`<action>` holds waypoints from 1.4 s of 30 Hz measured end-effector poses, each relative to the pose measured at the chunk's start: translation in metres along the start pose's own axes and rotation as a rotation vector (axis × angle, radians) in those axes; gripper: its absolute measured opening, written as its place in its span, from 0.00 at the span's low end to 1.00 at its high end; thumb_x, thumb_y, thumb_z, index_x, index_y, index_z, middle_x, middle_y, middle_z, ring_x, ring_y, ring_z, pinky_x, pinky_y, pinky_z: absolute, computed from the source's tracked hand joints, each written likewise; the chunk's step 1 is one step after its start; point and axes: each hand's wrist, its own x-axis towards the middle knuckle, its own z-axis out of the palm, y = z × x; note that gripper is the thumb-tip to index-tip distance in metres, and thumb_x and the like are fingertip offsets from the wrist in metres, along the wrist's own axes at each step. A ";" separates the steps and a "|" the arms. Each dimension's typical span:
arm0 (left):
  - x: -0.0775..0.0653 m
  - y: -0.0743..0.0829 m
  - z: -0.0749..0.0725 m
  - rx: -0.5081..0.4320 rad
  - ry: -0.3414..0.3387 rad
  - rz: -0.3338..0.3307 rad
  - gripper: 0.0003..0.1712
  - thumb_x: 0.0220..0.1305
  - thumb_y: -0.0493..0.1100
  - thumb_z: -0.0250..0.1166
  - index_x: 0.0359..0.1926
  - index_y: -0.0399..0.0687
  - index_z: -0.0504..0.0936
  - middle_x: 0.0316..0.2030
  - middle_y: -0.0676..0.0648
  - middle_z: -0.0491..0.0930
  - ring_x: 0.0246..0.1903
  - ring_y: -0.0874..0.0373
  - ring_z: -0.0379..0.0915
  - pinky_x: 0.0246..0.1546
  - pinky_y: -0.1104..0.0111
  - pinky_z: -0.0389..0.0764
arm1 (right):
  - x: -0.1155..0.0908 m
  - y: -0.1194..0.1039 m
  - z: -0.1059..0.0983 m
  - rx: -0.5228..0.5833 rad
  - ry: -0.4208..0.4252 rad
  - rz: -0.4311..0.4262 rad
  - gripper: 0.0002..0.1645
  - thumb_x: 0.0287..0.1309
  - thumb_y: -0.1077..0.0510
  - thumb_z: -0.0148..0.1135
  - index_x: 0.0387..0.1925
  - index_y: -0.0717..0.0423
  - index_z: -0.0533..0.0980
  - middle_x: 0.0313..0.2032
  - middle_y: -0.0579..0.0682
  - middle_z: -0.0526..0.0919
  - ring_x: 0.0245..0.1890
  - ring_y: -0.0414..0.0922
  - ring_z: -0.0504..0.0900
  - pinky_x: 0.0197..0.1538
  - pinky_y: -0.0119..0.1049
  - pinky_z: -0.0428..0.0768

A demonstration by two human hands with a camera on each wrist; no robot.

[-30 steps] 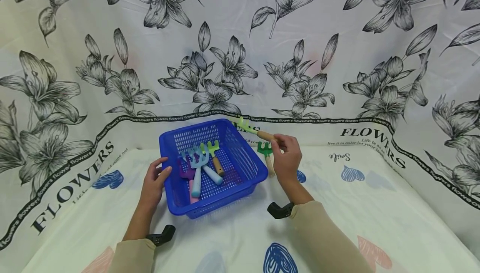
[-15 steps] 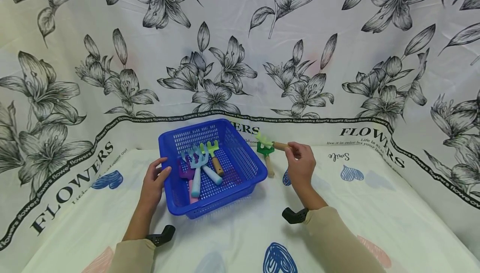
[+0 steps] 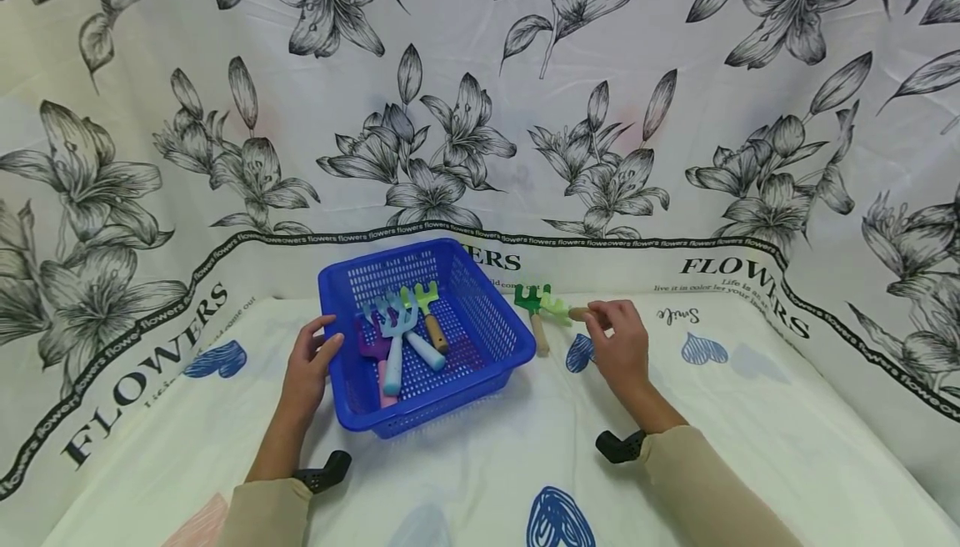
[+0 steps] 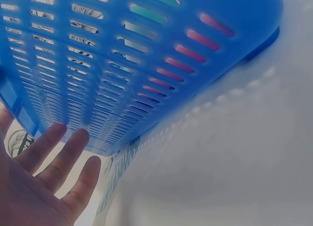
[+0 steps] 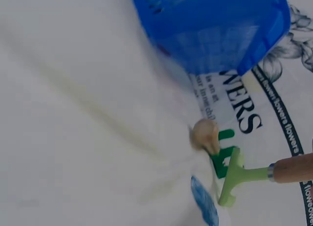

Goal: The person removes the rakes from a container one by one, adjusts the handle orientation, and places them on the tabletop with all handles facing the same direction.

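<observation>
My left hand (image 3: 306, 359) holds the left rim of a blue plastic basket (image 3: 491, 313), thumb over the rim and fingers along the outer wall. My right hand (image 3: 621, 343) pinches the wooden handle of a light green hand rake (image 5: 242, 174), its head pointing left. Just beside and partly behind that head lies a dark green hand rake (image 3: 527, 300) with a wooden handle, on the cloth right of the basket. Inside the basket are light blue rakes (image 3: 397, 326), a purple rake (image 3: 371, 348) with a pink handle, and a light green rake (image 3: 426, 297) with a wooden handle.
A white cloth (image 3: 480, 472) printed with hearts covers the table. Behind it hangs a white curtain (image 3: 600, 47) with black flower drawings and lettering. The basket looks slightly tilted, standing left of centre.
My right hand has carried the light green rake rightward and down, from above the basket's right edge to beside the dark green rake. My left hand and the basket stay put.
</observation>
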 end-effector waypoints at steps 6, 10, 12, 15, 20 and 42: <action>0.000 -0.001 0.000 0.001 0.004 0.002 0.34 0.72 0.56 0.54 0.72 0.54 0.57 0.68 0.34 0.60 0.63 0.34 0.61 0.58 0.41 0.66 | -0.004 0.011 -0.006 -0.059 -0.053 -0.149 0.10 0.55 0.67 0.69 0.40 0.61 0.81 0.38 0.53 0.76 0.34 0.44 0.81 0.36 0.38 0.83; -0.002 0.000 0.001 -0.001 -0.001 0.008 0.34 0.72 0.57 0.53 0.73 0.54 0.56 0.68 0.35 0.60 0.63 0.35 0.61 0.59 0.42 0.66 | -0.008 0.016 -0.009 -0.082 -0.077 -0.195 0.11 0.52 0.67 0.71 0.39 0.61 0.81 0.38 0.52 0.76 0.33 0.44 0.81 0.34 0.36 0.82; -0.003 0.002 0.001 -0.015 -0.007 0.015 0.34 0.72 0.56 0.53 0.73 0.54 0.56 0.67 0.34 0.61 0.63 0.36 0.62 0.60 0.42 0.65 | -0.009 0.018 -0.011 -0.091 -0.083 -0.206 0.11 0.51 0.68 0.72 0.38 0.61 0.81 0.37 0.52 0.76 0.32 0.44 0.81 0.33 0.37 0.82; -0.003 0.004 0.000 -0.038 -0.017 0.032 0.33 0.73 0.54 0.53 0.73 0.52 0.56 0.66 0.33 0.61 0.62 0.35 0.62 0.60 0.41 0.65 | -0.011 0.020 -0.013 -0.111 -0.102 -0.218 0.12 0.49 0.68 0.73 0.38 0.62 0.81 0.37 0.52 0.76 0.32 0.44 0.81 0.32 0.37 0.82; -0.003 0.003 0.000 -0.027 -0.013 0.026 0.33 0.73 0.54 0.52 0.73 0.52 0.56 0.66 0.33 0.61 0.62 0.35 0.62 0.59 0.41 0.65 | -0.011 0.023 -0.014 -0.162 -0.148 -0.252 0.13 0.46 0.69 0.75 0.36 0.61 0.81 0.35 0.52 0.75 0.31 0.43 0.79 0.32 0.38 0.82; -0.001 0.000 0.000 -0.013 -0.018 0.016 0.33 0.73 0.56 0.52 0.73 0.54 0.55 0.67 0.33 0.60 0.63 0.35 0.62 0.59 0.42 0.66 | -0.011 0.039 -0.012 -0.105 -0.506 0.072 0.06 0.57 0.63 0.68 0.38 0.58 0.82 0.39 0.51 0.76 0.34 0.45 0.75 0.38 0.41 0.78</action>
